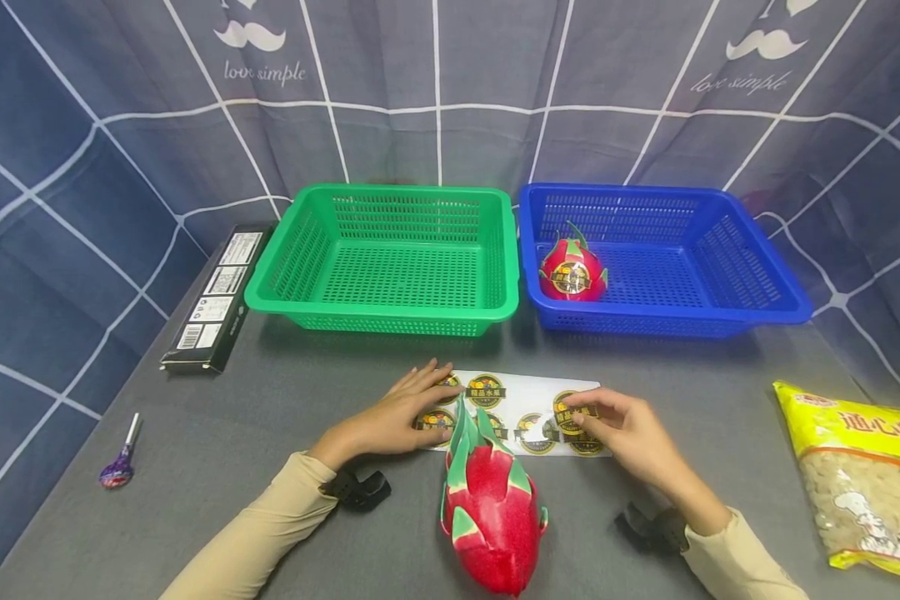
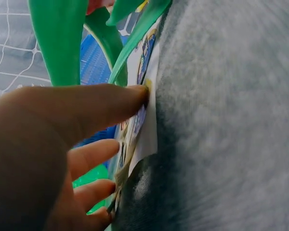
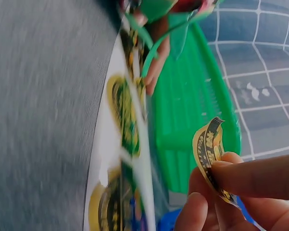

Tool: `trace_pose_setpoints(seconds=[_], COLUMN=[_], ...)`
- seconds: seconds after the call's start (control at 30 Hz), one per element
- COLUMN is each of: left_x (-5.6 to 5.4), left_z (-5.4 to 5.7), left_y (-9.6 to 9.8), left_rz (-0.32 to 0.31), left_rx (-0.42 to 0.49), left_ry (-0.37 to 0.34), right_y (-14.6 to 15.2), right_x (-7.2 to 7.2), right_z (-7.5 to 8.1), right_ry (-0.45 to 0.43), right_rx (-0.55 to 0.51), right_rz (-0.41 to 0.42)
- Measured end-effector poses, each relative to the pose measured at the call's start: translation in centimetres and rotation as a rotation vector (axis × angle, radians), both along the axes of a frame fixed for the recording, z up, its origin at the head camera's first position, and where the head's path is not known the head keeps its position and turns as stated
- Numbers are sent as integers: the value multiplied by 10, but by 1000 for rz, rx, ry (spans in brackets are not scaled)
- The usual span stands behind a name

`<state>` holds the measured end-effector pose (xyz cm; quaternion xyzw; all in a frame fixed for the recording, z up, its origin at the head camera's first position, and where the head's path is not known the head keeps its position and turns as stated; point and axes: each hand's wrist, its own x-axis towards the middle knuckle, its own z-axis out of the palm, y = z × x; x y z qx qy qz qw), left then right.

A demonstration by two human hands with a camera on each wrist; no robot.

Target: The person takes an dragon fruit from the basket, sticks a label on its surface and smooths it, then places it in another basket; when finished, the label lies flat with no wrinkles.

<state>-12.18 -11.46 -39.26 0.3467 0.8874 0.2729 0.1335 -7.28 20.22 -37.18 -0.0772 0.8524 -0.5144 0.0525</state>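
A white sheet of round black-and-gold stickers [image 1: 520, 375] lies on the grey table. My left hand [image 1: 397, 414] presses down its left end with fingers spread; in the left wrist view the thumb [image 2: 111, 103] rests on the sheet's edge. Between thumb and fingers my right hand [image 1: 630, 429] pinches one peeled sticker [image 3: 208, 151], lifted off the sheet near its right end and slightly curved. Between the two forearms lies a red dragon fruit [image 1: 495, 521] with green scales, its leafy tip overlapping the sheet in the head view.
Behind stand a green basket [image 1: 382, 314] and a blue basket [image 1: 667, 318]; the blue one contains a stickered dragon fruit [image 1: 572, 260]. A black box [image 1: 217, 300] and a lollipop [image 1: 120, 462] lie left, a yellow pasta bag [image 1: 862, 483] right. A grey curtain [image 1: 480, 67] hangs behind.
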Motion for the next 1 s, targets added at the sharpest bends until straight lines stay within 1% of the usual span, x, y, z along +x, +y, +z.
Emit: trace_pose_setpoints(seconds=[0.13,0.27,0.37,0.4,0.47,0.57,0.63,0.7,0.77,0.87,0.9,0.93,1.0], left_x=[3,8,17,20,26,35,40,45,49,56,58,60,64], left_z=[7,18,30,34,41,48,51,54,56,57,57,57,56], left_y=[1,5,11,13,17,21,23,24,26,28,29,29,32], left_rz=[51,130,195,211,227,216,192,163,134,87,76,69,58], left_rx=[71,130,142,149,161,191,195,192,160,120,98,90,78], left_ry=[-56,-99,-109,-128,-190,-314,-399,-463,-508,-557,-563,-584,-600], right_y=[-7,-13,-16,-17,-18,-20,-21,-23,-24,-26,-26,-26,-27], right_x=[6,11,14,15,16,19,20,22,24,25,26,27,28], right_z=[5,7,7,7,7,9,9,10,11,12,12,12,13], right_ry=[-40,-66,-62,-59,-40,0,16,18,5,-16,-20,-24,-25], right_rx=[-39,-69,-85,-92,-93,-95,-96,-103,-114,-124,-127,-127,-121], right_rz=[-3,1,20,28,47,80,93,97,97,93,92,90,90])
